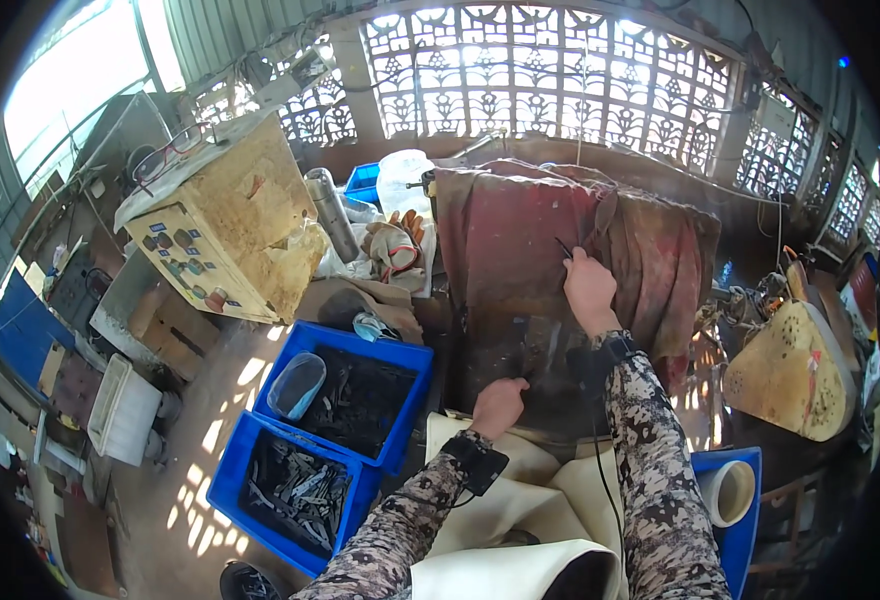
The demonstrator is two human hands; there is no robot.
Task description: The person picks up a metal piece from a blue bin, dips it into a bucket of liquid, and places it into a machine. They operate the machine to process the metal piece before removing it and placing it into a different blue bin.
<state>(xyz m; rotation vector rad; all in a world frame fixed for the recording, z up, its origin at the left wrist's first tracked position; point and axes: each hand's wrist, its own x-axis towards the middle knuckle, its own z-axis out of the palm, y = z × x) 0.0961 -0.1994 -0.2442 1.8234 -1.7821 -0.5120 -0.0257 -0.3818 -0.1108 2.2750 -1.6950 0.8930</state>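
My right hand (590, 285) is raised in front of a machine draped with a dirty red cloth (520, 215). Its fingers are closed on a thin dark strip (563, 247) that sticks up past the fingertips. Lower and to the left, my left hand (500, 408) is closed above the cream apron (470, 500). A small dark tip shows at its fingers, but what it holds is too small to make out. Between the hands lies the dark, worn opening (530, 340) under the cloth. Both wrists wear black bands.
To the left, two blue bins (410, 400) hold dark metal strips; a clear plastic scoop-like container (298, 385) rests in the farther one. A beige control box (215, 240) with knobs stands beyond. Another blue bin (745, 540) with a pale tube is at the right, near a yellowish guard (785, 375).
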